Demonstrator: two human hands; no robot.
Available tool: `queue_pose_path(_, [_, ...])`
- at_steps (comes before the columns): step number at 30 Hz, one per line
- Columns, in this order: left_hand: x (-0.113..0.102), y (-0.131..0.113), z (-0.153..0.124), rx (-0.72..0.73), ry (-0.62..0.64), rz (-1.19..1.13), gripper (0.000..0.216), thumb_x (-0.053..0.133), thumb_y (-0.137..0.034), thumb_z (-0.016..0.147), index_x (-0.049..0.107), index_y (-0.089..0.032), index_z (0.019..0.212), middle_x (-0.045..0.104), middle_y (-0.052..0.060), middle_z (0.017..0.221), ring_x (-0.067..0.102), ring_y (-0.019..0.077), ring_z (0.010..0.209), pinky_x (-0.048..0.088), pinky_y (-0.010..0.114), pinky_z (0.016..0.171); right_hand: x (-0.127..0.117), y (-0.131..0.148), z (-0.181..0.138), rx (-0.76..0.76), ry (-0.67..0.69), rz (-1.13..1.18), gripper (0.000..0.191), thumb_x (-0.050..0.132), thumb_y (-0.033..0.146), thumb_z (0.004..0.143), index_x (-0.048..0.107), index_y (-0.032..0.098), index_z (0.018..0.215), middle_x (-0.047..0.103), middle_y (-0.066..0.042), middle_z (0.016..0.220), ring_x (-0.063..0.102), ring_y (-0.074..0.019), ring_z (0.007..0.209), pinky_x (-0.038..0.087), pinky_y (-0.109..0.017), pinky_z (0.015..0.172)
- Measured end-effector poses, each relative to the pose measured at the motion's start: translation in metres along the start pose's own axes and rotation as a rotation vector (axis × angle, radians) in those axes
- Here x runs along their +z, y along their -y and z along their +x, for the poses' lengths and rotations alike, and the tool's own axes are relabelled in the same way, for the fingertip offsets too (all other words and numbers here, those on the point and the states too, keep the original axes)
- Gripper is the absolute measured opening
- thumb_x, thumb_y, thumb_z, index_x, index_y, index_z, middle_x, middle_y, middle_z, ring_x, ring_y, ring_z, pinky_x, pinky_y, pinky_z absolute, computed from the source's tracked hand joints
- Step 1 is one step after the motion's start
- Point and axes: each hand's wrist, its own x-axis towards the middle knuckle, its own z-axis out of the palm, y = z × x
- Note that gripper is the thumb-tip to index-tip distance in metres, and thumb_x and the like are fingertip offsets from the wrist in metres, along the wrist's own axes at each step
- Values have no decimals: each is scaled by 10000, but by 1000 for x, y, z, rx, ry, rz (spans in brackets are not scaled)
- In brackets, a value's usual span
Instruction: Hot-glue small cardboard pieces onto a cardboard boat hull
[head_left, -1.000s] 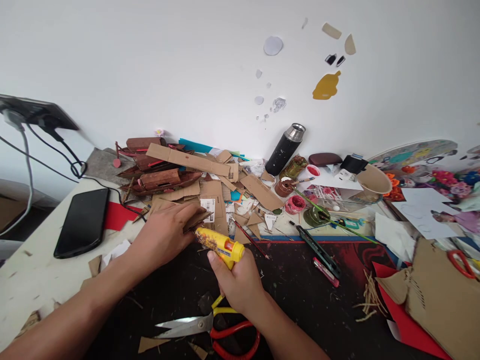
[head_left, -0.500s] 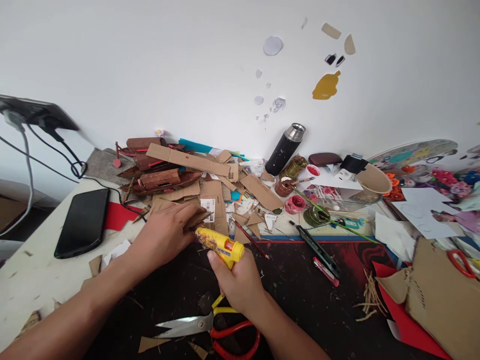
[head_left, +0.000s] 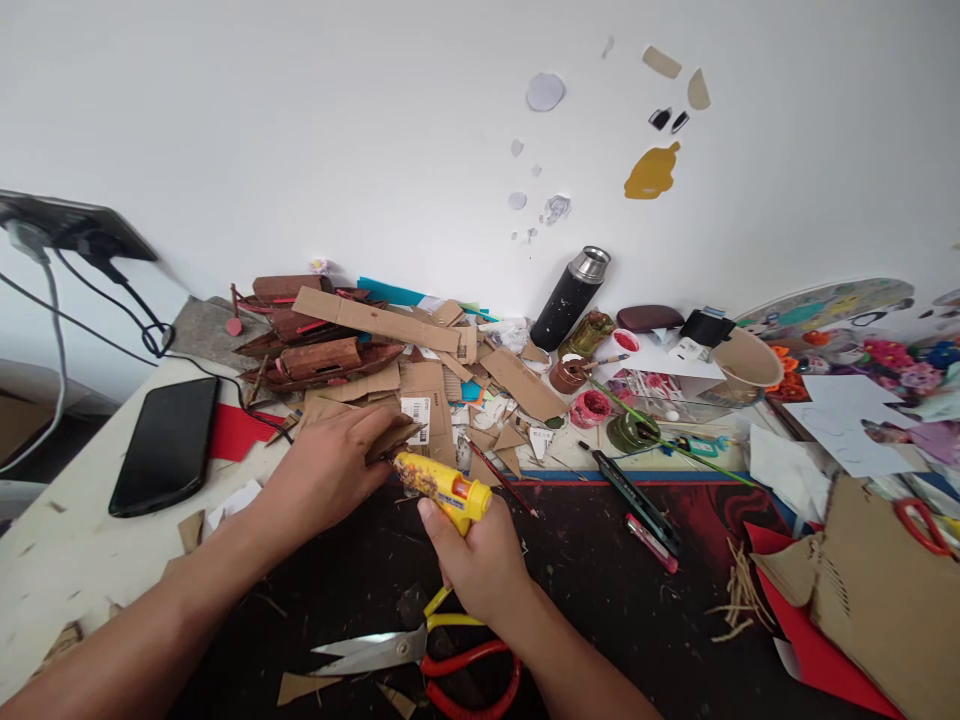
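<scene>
My right hand is wrapped round the grip of a yellow hot glue gun, its nozzle pointing left. Right at that nozzle, my left hand is closed on a small brown piece of cardboard, mostly hidden by the fingers. Whether the nozzle touches the piece I cannot tell. Below the hands lie scissors with red and yellow handles, blades slightly apart, on the dark mat. Behind my left hand rest brown model boats and cardboard scraps.
A black phone lies at left. At the back stand a black thermos and open paint jars. A utility knife and a pink cutter lie right of the glue gun. Large cardboard is at far right.
The glue gun and my right hand have shifted very slightly to the right. My left hand stays in place with its cardboard piece.
</scene>
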Motion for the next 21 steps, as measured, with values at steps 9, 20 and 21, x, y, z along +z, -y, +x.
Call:
queue_pose_path(9, [1,2,1,10,-8,-1,348,584,-240,838,748,-208,1144,840,145,1145,786,367,1010,595,448,830,-3,1,1,-20,-20,-30,427,628,565,1036,746,216,821,637,-37,584,702,-235,677,480,-267,545])
queue_pose_path(20, [2,2,0,32,-14,11,317,579,-252,872,734,-192,1142,835,156,1150,784,358,994,583,433,816,-3,-1,0,12,-29,-28,447,634,602,1026,758,213,844,647,-42,584,714,-239,679,484,-263,535])
queue_pose_path(21, [2,2,0,29,-11,13,311,581,-256,876,732,-196,1141,835,153,1151,784,357,997,581,431,817,-3,-1,0,16,-30,-27,446,631,601,1027,761,213,849,646,-42,582,715,-240,681,486,-263,535])
